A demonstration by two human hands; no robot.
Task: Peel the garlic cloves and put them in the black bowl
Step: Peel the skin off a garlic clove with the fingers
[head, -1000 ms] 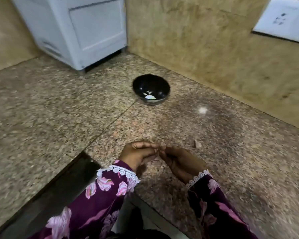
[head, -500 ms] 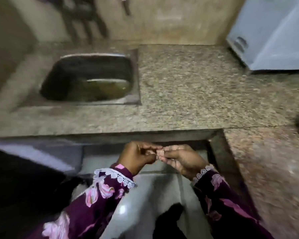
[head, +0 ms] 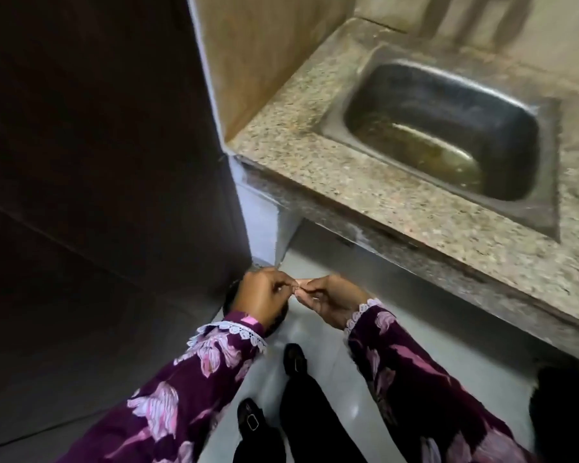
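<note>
A dark brown wall panel [head: 91, 195] fills the left side of the view. To the right runs the speckled beige granite table [head: 365, 195], with a rectangular stainless-steel sink [head: 448, 128] set into it; murky water lies at the bottom of the sink. Below the table edge is the pale grey tiled floor [head: 328, 372], where two black shoes [head: 251, 419] and dark trouser legs show. Two arms in purple floral sleeves with white lace cuffs [head: 411, 372] reach forward over the floor, away from the table. The left hand [head: 264, 297] and the right hand [head: 331, 300] meet at their tips, the fingers of both curled and pinched together on a small pale garlic clove [head: 298, 289] held between them in the air. A dark round object sits partly hidden behind the left hand.
</note>
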